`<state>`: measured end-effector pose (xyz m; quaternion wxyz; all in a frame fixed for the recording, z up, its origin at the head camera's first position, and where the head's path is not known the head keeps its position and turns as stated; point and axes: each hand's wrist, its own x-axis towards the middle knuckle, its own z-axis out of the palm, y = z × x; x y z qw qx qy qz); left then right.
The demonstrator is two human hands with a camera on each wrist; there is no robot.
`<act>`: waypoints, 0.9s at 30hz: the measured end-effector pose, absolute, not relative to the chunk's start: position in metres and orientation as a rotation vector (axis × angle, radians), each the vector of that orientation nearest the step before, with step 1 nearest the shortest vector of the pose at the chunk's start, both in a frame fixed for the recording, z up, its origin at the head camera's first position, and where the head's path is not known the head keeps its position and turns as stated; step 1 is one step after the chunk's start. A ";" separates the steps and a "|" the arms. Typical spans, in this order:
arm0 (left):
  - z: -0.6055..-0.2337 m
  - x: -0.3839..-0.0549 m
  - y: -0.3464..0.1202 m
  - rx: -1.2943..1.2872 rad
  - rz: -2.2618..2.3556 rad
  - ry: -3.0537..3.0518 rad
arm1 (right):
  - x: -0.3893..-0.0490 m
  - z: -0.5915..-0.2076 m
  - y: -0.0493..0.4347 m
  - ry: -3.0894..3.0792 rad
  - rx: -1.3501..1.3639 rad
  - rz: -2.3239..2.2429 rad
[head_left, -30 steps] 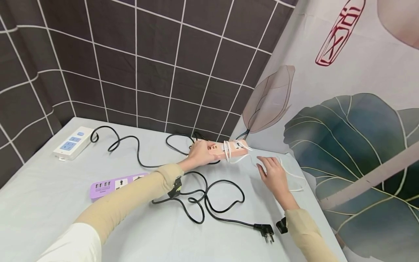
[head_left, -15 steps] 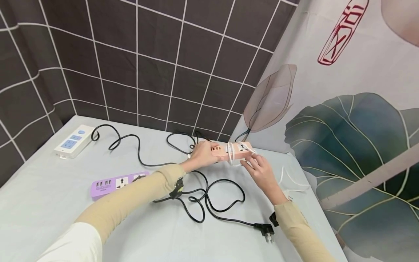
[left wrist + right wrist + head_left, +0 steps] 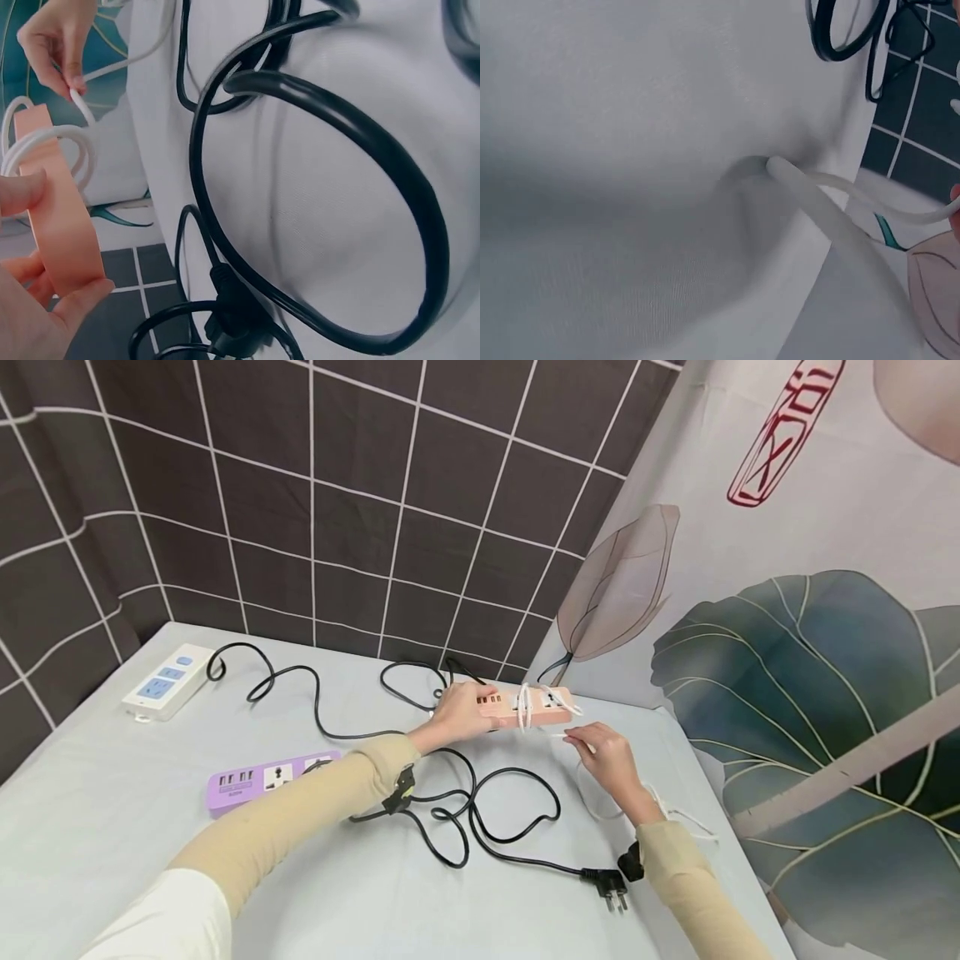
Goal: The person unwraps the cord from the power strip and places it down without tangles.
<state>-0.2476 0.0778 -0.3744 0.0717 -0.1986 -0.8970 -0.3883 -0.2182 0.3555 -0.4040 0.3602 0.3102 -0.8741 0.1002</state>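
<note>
Near the table's back edge, my left hand grips one end of a peach power strip, held slightly tilted. White cord is wound several times around the strip's middle. To the right of the strip, my right hand pinches a stretch of that cord between thumb and fingertips. The left wrist view shows the left hand's fingers around the strip's body and the white cord running through the right hand. In the right wrist view, loose white cord trails over the cloth.
A purple power strip lies left of centre, partly behind the left sleeve. A white power strip with blue sockets stands at the back left. Black cord loops across the table to a black plug at front right.
My right hand has come left from the loose cord to the strip's end, then drawn back a little to the right with the white cord pinched. The left hand keeps its grip.
</note>
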 end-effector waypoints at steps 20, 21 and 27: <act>-0.377 -0.253 0.071 -0.686 -1.134 -2.759 | -0.234 -0.387 0.364 -2.316 0.398 0.342; -0.378 -0.253 0.071 -0.690 -1.124 -2.760 | -0.233 -0.387 0.364 -2.311 0.398 0.343; -0.381 -0.254 0.069 -0.665 -1.090 -2.753 | -0.224 -0.385 0.364 -2.254 0.440 0.327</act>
